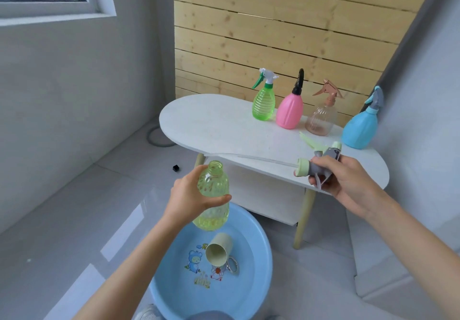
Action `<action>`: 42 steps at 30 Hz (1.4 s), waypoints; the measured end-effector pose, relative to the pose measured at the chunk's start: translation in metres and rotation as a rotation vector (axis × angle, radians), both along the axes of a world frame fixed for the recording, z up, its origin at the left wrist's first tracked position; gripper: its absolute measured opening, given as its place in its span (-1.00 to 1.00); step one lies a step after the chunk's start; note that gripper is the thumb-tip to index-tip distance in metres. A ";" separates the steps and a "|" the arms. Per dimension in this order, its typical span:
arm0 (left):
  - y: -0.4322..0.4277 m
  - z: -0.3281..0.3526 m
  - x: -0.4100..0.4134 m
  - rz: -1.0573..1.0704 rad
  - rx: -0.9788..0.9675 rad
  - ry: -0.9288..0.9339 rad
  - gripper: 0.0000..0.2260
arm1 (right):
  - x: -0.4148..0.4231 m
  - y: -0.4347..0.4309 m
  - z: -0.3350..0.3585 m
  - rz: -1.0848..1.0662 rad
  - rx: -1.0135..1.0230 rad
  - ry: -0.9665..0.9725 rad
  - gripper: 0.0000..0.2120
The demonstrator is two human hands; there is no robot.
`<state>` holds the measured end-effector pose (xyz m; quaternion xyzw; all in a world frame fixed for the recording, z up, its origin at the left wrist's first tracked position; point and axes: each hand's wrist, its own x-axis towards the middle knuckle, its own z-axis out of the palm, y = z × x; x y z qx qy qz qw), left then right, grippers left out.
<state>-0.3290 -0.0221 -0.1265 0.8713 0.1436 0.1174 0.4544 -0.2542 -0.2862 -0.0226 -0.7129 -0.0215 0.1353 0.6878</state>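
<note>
From the head camera, the left hand (196,195) wraps around the upper half of a yellow-green bottle (214,179), thumb across the front and fingers behind. It holds the bottle upright with the threaded mouth open and uncapped. The bottle sits directly under that hand's grip and above the blue basin (270,257), probably so that drips fall into the basin and not onto the floor tiles. A pale liquid seems to fill the lowest part of the bottle, and the rest looks empty.

To the right and a little higher, the right hand (348,183) is closed around the grey body of a spray head (323,158). Its green collar points toward the left hand, and its thin dip tube (268,161) runs out sideways toward the bottle's mouth. The tube tip is apart from the mouth, so I judge the head is off and about to be threaded in.

Below the left hand, the basin holds a pale cup (219,247) lying on its side with its open end toward the camera, and a metal ring (232,265) just beside it. Whether there is water in the basin I cannot tell.

Beyond both hands, four capped bottles stand in a row on the white table (211,120): a green sprayer (263,103), a pink sprayer (290,110), a clear sprayer (322,118) and a blue sprayer (361,125). They are out of the way of the work.
</note>
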 end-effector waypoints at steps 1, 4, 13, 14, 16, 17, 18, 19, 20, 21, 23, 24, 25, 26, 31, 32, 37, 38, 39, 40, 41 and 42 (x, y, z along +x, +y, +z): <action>0.001 0.000 -0.001 0.004 0.000 0.003 -0.10 | -0.001 0.000 0.001 0.000 -0.007 0.018 -0.93; 0.004 -0.003 -0.007 0.023 0.012 0.011 -0.18 | -0.006 0.000 0.000 -0.003 0.000 0.070 -0.90; 0.006 -0.008 -0.012 0.057 0.032 0.045 -0.21 | -0.008 -0.001 -0.001 0.001 -0.057 0.079 -0.85; 0.006 -0.008 -0.012 0.054 0.036 0.049 -0.22 | -0.008 -0.001 -0.001 0.000 -0.068 0.075 -0.85; 0.005 -0.008 -0.011 0.048 0.046 0.042 -0.22 | -0.007 0.000 0.001 0.003 -0.094 0.047 -0.86; 0.005 -0.008 -0.011 0.046 0.052 0.036 -0.23 | -0.006 0.002 0.003 0.011 -0.106 0.026 -0.86; 0.003 -0.008 -0.011 0.045 0.059 0.032 -0.24 | -0.004 0.003 0.006 0.023 -0.119 0.002 -0.86; 0.002 -0.008 -0.011 0.042 0.068 0.029 -0.25 | -0.003 0.007 0.010 0.041 -0.134 -0.023 -0.85; 0.001 -0.008 -0.011 0.036 0.074 0.026 -0.26 | -0.001 0.010 0.012 0.062 -0.153 -0.049 -0.85; 0.000 -0.008 -0.011 0.032 0.080 0.017 -0.27 | 0.001 0.015 0.015 0.080 -0.175 -0.079 -0.86; -0.003 -0.008 -0.011 0.029 0.085 0.006 -0.29 | 0.004 0.025 0.017 0.104 -0.230 -0.147 -0.88; -0.005 -0.008 -0.011 0.025 0.083 0.003 -0.30 | 0.005 0.031 0.017 0.114 -0.255 -0.190 -0.88; -0.007 -0.007 -0.011 0.023 0.078 -0.002 -0.31 | 0.006 0.037 0.018 0.125 -0.278 -0.243 -0.88; -0.009 -0.007 -0.010 0.018 0.071 -0.008 -0.31 | 0.007 0.043 0.018 0.137 -0.299 -0.298 -0.87; -0.015 -0.010 -0.006 -0.028 0.040 -0.055 -0.31 | 0.017 0.074 0.016 0.207 -0.383 -0.472 -0.77; -0.015 -0.010 -0.006 -0.039 0.036 -0.061 -0.31 | 0.019 0.079 0.014 0.225 -0.400 -0.494 -0.75; -0.016 -0.028 0.008 -0.110 0.032 -0.076 -0.35 | 0.033 0.102 -0.011 0.337 -0.521 -0.564 -0.72; -0.016 -0.032 0.010 -0.120 0.025 -0.080 -0.37 | 0.034 0.103 -0.016 0.354 -0.538 -0.575 -0.70; -0.016 -0.037 0.014 -0.127 0.011 -0.082 -0.40 | 0.038 0.106 -0.023 0.368 -0.549 -0.588 -0.68; -0.016 -0.040 0.017 -0.132 -0.005 -0.090 -0.43 | 0.039 0.109 -0.028 0.379 -0.548 -0.608 -0.67; -0.017 -0.042 0.020 -0.143 -0.026 -0.099 -0.46 | 0.040 0.110 -0.032 0.387 -0.539 -0.628 -0.65; -0.017 -0.047 0.024 -0.153 -0.062 -0.108 -0.48 | 0.043 0.112 -0.038 0.396 -0.525 -0.637 -0.64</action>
